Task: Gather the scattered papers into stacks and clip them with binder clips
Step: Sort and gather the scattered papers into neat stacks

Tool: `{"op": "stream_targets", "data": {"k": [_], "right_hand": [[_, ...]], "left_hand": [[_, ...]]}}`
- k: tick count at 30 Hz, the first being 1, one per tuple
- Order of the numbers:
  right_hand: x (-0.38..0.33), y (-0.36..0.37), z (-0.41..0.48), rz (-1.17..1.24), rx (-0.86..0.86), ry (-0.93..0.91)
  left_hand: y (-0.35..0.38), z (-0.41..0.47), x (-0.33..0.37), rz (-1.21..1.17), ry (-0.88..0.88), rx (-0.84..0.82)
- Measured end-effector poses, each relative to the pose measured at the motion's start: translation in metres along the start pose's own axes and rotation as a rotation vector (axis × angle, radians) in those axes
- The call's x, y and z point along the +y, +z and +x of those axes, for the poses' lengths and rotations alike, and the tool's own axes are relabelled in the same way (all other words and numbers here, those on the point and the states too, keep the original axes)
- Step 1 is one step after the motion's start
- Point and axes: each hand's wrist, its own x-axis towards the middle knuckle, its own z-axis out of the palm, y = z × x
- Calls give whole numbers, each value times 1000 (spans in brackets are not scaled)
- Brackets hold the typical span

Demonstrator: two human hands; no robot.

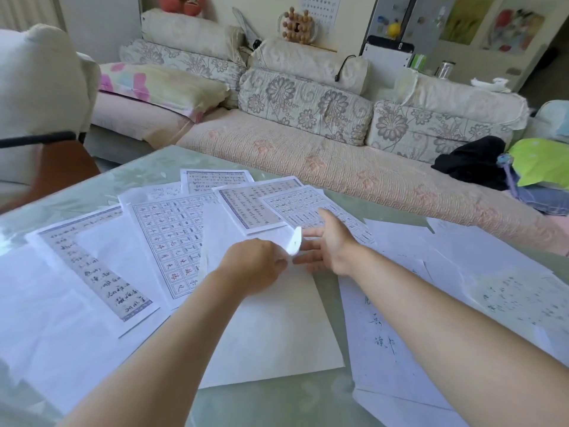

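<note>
Across the glass table [101,192] the papers [172,238] lie fanned and overlapping — your left hand [255,266] pinches the curled far corner of a blank sheet [271,328] at centre, while your right hand [326,245] is spread flat, fingers wide, just right of it.

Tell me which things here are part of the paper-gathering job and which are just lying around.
Part of the job:
- blank sheet, corner lifted by the left hand
- printed calligraphy sheets
- right hand, open beside that corner

Lying around:
- sofa with floral cushions
- black garment
- green bag

No binder clips in view.
</note>
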Motion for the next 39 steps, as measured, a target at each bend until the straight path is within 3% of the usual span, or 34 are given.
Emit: {"op": "stream_targets", "data": {"k": [3, 5, 8, 11, 15, 22, 27, 34, 39], "right_hand": [[-4, -7, -9, -293, -4, 55], [-4, -15, -9, -439, 84, 65], [-7, -23, -14, -767, 241, -15], [-7, -24, -3, -983, 402, -244], [-10, -10, 27, -1082, 290, -303], [-9, 5, 83, -1260, 264, -243], [-13, 7, 97, -1484, 319, -388], [-17, 16, 82, -1526, 333, -555], [-12, 17, 77, -1033, 446, -626]], "left_hand": [[-5, -1, 4, -308, -62, -200], [-3, 6, -4, -431, -102, -158], [3, 24, -30, -211, -96, 41], [10, 39, -48, -19, -131, 55], [26, 60, -61, -11, -188, 7], [32, 79, -61, 86, -164, 111], [42, 84, -64, 238, -17, 178], [36, 84, -69, 148, 23, 193], [12, 65, -55, 68, 98, 284]]}}
